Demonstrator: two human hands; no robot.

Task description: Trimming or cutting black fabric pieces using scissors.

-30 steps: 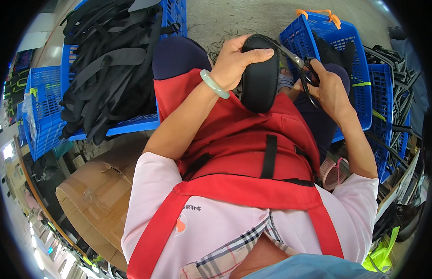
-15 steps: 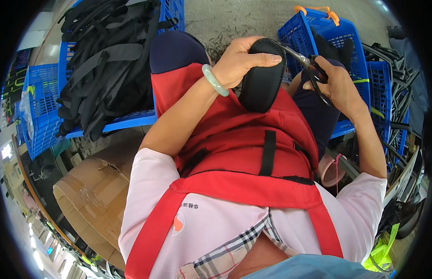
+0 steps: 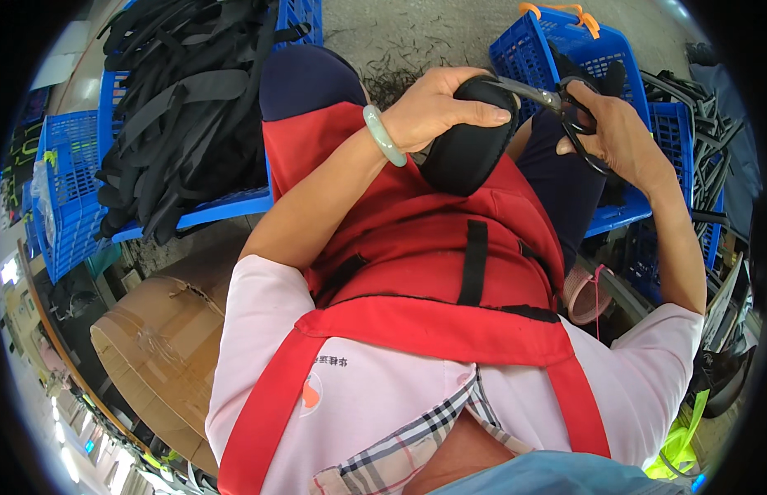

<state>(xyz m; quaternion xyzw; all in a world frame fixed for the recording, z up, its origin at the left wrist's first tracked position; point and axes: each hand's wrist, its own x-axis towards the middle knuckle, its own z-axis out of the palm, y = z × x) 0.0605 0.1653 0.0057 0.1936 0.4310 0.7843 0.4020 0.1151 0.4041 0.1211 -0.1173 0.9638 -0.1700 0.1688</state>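
My left hand (image 3: 449, 107) grips a padded black pouch-like piece (image 3: 468, 157) with stitched edges, thumb across its face. It is held over the red apron (image 3: 416, 272) on my lap. In my right hand (image 3: 614, 136) is a pair of scissors (image 3: 577, 124), fingers through the black handle loops. The handles are spread, and the metal blades reach left to the upper edge of the black piece. Whether the blade tips have anything between them is too small to tell.
At the left, a blue crate (image 3: 226, 210) is heaped with black straps (image 3: 185, 107). Another blue crate (image 3: 503, 62) with black pieces stands at the right, beside bundled dark strips (image 3: 709, 140). A cardboard box (image 3: 152, 338) sits lower left. Black scraps (image 3: 391, 78) litter the floor.
My right hand and the scissors have shifted right and slightly down, with the handles spread wider. The black piece has tilted a little in my left hand.
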